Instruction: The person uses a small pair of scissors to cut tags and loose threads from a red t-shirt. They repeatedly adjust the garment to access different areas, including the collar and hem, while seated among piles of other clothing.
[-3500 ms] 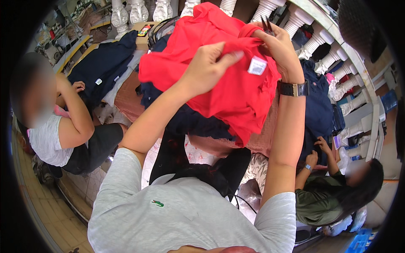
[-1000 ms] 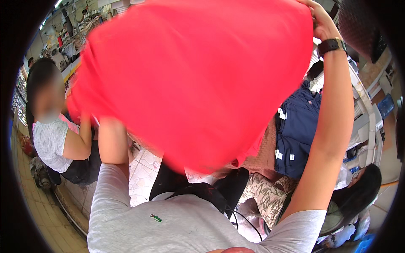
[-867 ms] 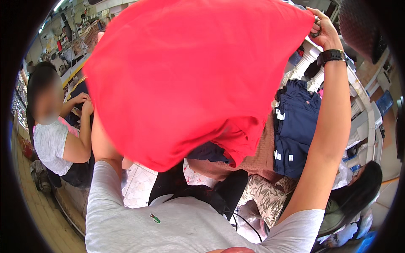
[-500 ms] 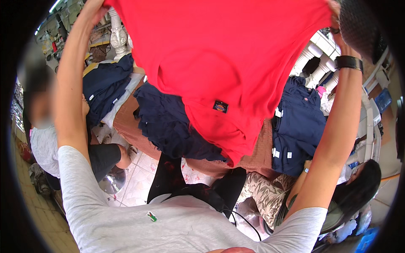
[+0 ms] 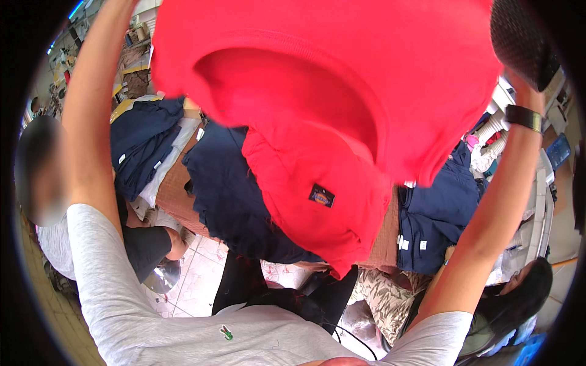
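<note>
from my remote seat, through the head view, i saw a red shirt (image 5: pixel 433 91) raised and spread between the person's lifted arms; its wide, ribbed neck opening faced me; the left forearm (image 5: pixel 94 116) ran up past the top edge, so the left hand lay beyond my view and i could not tell how its fingers stood; the right hand (image 5: pixel 525 88) was just beside the shirt's right edge, partly hidden by a dark textured shape (image 5: pixel 522 43), so i could not tell whether its fingers gripped the cloth; a dark wristband (image 5: pixel 524 118) circled that wrist; below the opening, red cloth (image 5: pixel 299 213) with a dark label (image 5: pixel 321 196) lay over a heap of dark blue cloth (image 5: pixel 223 177), and i could not make out whether it belonged to the same shirt; under these spread a brown cover (image 5: pixel 174 195); folded navy garments (image 5: pixel 436 222) with small white tags lay to the right; more navy clothing (image 5: pixel 143 143) lay to the left; one co-worker (image 5: pixel 56 244) sat at left, and another's dark hair (image 5: pixel 525 293) showed at lower right.
</note>
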